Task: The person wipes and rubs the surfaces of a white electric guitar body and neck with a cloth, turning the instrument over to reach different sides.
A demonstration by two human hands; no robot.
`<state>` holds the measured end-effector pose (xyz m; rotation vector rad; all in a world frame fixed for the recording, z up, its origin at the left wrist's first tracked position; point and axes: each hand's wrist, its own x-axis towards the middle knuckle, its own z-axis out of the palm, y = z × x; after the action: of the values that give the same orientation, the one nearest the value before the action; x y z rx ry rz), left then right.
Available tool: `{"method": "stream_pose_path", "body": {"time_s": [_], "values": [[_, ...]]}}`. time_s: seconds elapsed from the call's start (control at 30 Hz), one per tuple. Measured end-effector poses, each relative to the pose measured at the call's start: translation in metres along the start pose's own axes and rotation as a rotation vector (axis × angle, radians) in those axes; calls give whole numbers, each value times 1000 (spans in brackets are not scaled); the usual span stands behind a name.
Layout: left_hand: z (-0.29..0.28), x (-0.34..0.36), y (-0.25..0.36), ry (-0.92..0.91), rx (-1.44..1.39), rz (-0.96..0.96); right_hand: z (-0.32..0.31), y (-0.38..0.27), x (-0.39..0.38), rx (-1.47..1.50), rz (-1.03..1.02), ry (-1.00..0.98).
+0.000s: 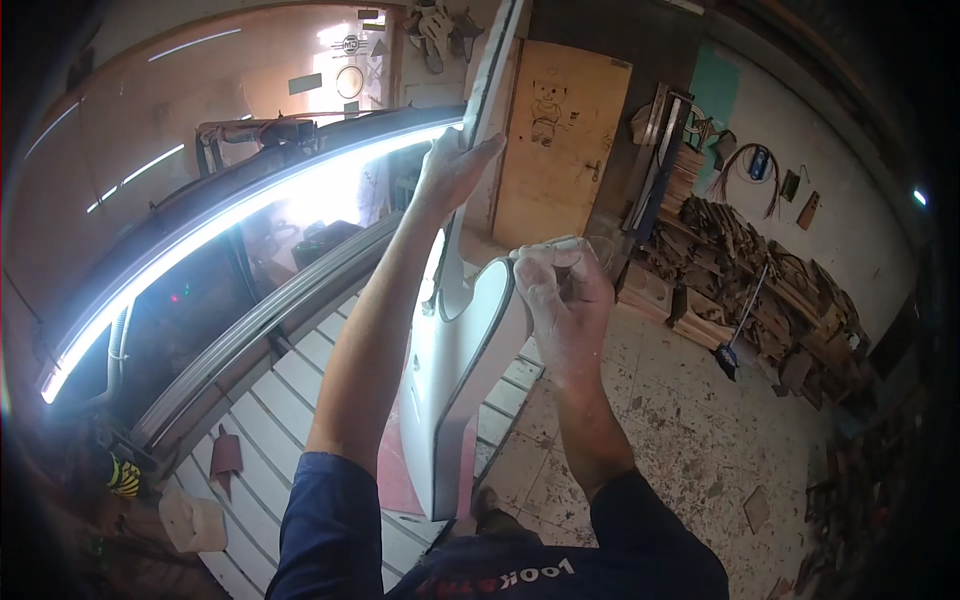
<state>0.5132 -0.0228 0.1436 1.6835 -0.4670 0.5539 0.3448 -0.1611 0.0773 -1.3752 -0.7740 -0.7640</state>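
Guitar point(428, 375) is held on end between the hands, neck up and white body below; whether its lower edge is rested on the slatted bench point(270, 430) cannot be told. Its neck point(491, 80) is wrapped by the closed left hand point(455, 172). The rim of a body horn point(490, 288) is touched by the right hand's point(570, 305) bent, bunched fingers; whether anything is pinched there is unclear. The instrument is judged stiff, fairly heavy and easily chipped at edges, best gripped by neck and body sides.

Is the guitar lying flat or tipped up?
Tipped up: the electric guitar shows its side wall and a steeply slanted face, with the left hand gripping its neck.
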Motion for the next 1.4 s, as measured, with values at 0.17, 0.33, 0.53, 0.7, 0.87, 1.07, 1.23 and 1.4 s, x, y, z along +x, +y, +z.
{"method": "stream_pose_path", "body": {"time_s": [0.17, 0.33, 0.53, 0.7, 0.87, 1.07, 1.23, 1.4], "values": [[-5, -9, -4, -109, 89, 3, 31, 6, 4, 203, 74, -30], [-8, -47, -41, -202, -415, -44, 36, 25, 27, -43, 14, 54], [-26, -133, -10, -320, -437, 169, 29, 46, 48, -280, -19, 153], [-45, -197, -71, -250, -109, 272, 32, 45, 54, -147, 150, 215], [-97, -262, -119, -561, 47, 40, 18, 51, 69, -158, 205, 247], [-138, -280, -106, -558, -200, -447, 24, 69, 78, -120, 238, 316], [-115, -227, -113, -348, -61, -281, 37, 78, 85, -119, 201, 290], [-111, -182, -110, -234, -85, -114, 44, 89, 97, -223, 160, 303]]}}
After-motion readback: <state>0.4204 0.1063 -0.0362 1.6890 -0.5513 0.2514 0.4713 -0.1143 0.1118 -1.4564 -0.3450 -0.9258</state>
